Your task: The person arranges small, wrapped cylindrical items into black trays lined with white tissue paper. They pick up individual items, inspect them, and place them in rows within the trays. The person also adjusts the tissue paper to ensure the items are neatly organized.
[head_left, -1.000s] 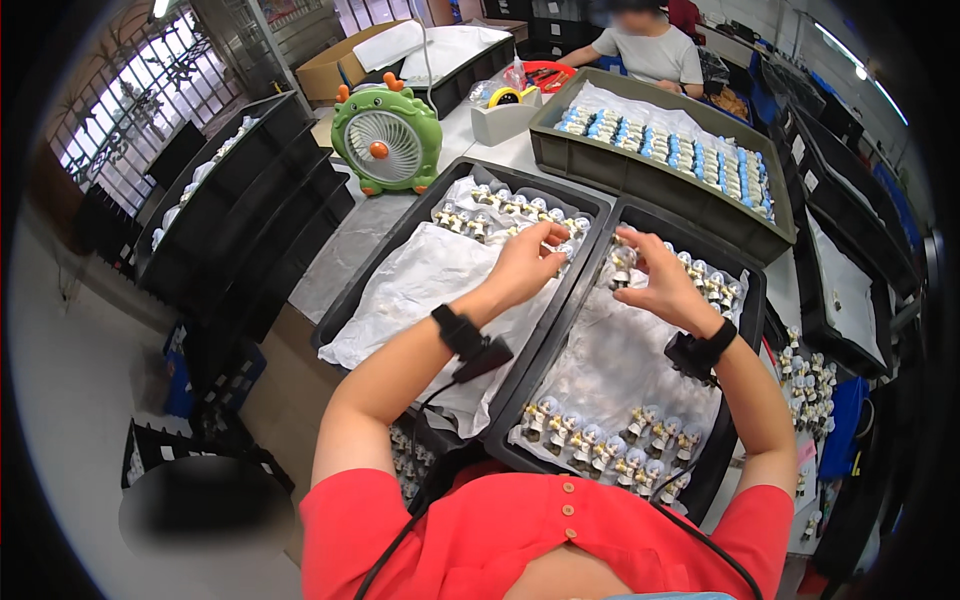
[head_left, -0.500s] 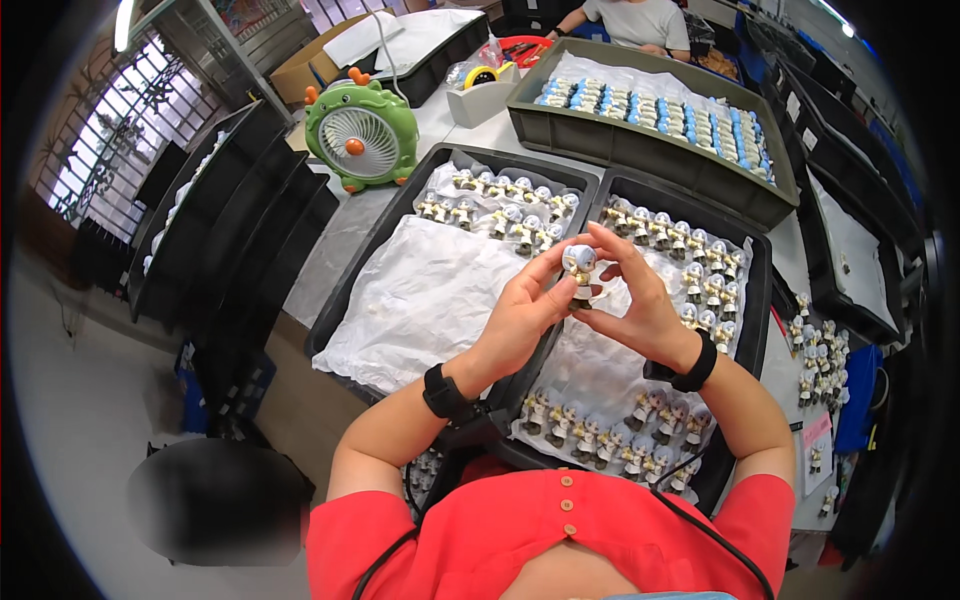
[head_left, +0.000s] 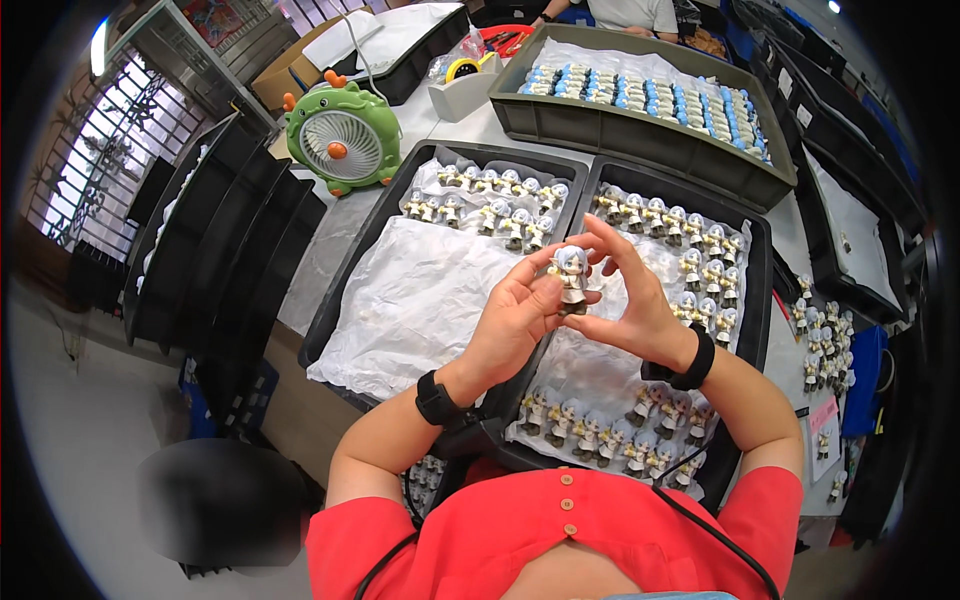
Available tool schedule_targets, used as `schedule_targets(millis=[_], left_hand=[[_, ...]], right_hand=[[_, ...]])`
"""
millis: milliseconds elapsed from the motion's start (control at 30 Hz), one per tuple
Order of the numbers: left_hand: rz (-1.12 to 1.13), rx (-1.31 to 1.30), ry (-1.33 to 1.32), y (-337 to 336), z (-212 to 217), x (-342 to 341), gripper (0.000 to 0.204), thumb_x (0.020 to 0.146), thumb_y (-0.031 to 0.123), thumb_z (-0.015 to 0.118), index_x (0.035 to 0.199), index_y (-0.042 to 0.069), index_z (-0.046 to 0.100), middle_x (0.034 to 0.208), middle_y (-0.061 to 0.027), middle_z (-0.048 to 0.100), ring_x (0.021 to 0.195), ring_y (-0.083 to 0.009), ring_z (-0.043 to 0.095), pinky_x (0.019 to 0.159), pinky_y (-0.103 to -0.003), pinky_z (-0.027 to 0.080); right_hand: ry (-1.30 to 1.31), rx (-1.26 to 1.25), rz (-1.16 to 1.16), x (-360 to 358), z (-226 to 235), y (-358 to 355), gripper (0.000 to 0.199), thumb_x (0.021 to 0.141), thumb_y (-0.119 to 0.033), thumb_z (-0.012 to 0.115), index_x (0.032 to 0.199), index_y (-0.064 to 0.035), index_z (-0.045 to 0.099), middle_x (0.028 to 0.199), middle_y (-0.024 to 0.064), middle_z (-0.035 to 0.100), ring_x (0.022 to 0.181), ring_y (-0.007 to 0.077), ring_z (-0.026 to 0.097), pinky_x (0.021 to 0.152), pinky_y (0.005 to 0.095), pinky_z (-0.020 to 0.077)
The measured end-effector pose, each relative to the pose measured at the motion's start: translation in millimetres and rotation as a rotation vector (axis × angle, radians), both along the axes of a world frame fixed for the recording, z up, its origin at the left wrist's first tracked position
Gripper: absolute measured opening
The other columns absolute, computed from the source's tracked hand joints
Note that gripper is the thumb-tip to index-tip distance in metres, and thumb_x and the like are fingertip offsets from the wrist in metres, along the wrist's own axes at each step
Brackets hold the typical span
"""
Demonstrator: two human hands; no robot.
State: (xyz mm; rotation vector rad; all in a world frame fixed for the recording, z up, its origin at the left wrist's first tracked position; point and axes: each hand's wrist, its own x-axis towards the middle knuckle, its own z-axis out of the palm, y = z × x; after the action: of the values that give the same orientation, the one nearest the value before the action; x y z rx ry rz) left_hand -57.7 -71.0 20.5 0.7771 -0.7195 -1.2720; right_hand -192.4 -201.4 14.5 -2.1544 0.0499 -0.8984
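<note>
A small chibi-style figurine (head_left: 572, 272) with pale hair, a white-and-gold outfit and a dark base is held upright over the divide between two black trays. My left hand (head_left: 520, 310) is closed on it, thumb and fingers gripping its side. My right hand (head_left: 640, 305) curves round the other side in a C shape, its thumb at the base and its index finger raised above the head. The right fingertips' contact is partly hidden. Below lie the left tray (head_left: 345, 270) and right tray (head_left: 765, 300), both lined with white sheeting and holding rows of similar figurines.
A green fan (head_left: 345, 140) stands at the back left, near a tape dispenser (head_left: 465, 92). Behind the trays sits a grey-green crate (head_left: 640, 145) of blue-and-white pieces. More figurines (head_left: 825, 345) stand on the right. Stacked black trays (head_left: 230, 230) rise at left; a person (head_left: 630, 15) sits across.
The figurine has turned in my fingers, so its front shows more plainly. Both hands have shifted slightly left with it. The whole view has tilted a little.
</note>
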Motion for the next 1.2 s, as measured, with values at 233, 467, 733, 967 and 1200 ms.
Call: schedule_targets(millis=[233,467,733,967,1200], left_hand=[[0.0,0.007,0.095,0.1,1.0,2.6,0.048,0.1,0.028,0.041,0.14,0.003,0.031,0.128,-0.0102,0.051,0.111,-0.0278,0.058,0.092,-0.037,0.048],[0.014,0.051,0.064,-0.9,-5.3,4.6,0.051,0.098,0.025,0.045,0.14,0.002,0.027,0.131,-0.0152,0.047,0.113,-0.0323,0.056,0.092,-0.04,0.049],[-0.011,0.055,0.103,-1.1,-9.2,6.1,0.056,0.098,0.026,0.045,0.142,0.002,0.02,0.127,-0.0159,0.049,0.114,-0.0336,0.055,0.092,-0.04,0.049],[-0.029,0.047,0.109,-2.6,-11.1,6.5,0.054,0.099,0.026,0.042,0.142,0.001,0.021,0.128,-0.017,0.049,0.114,-0.0318,0.056,0.09,-0.038,0.051],[-0.03,0.037,0.104,-2.6,-8.3,7.0,0.054,0.099,0.025,0.042,0.142,0.001,0.02,0.13,-0.0174,0.048,0.113,-0.0306,0.056,0.088,-0.037,0.051]], right_hand=[[0.037,0.122,0.041,0.2,-3.2,-3.3,0.092,0.066,-0.017,0.077,0.143,-0.0112,0.028,0.127,0.0079,0.054,0.102,0.0179,0.055,0.084,0.0318,0.0429],[0.066,0.147,0.032,0.0,-5.6,-3.4,0.091,0.067,-0.018,0.078,0.143,-0.012,0.028,0.126,0.0082,0.054,0.104,0.0186,0.055,0.085,0.032,0.0427],[0.089,0.186,0.026,0.0,-8.7,-3.8,0.092,0.067,-0.022,0.079,0.143,-0.0121,0.028,0.125,0.0082,0.056,0.106,0.0193,0.055,0.086,0.0329,0.0423],[0.09,0.198,0.053,0.1,-9.5,-3.4,0.094,0.066,-0.021,0.08,0.144,-0.0118,0.028,0.126,0.0085,0.053,0.109,0.0198,0.053,0.088,0.0336,0.0416],[0.111,0.236,0.054,2.6,-17.2,-2.2,0.094,0.067,-0.02,0.08,0.144,-0.012,0.027,0.127,0.0079,0.052,0.111,0.0197,0.051,0.089,0.0338,0.0408]])
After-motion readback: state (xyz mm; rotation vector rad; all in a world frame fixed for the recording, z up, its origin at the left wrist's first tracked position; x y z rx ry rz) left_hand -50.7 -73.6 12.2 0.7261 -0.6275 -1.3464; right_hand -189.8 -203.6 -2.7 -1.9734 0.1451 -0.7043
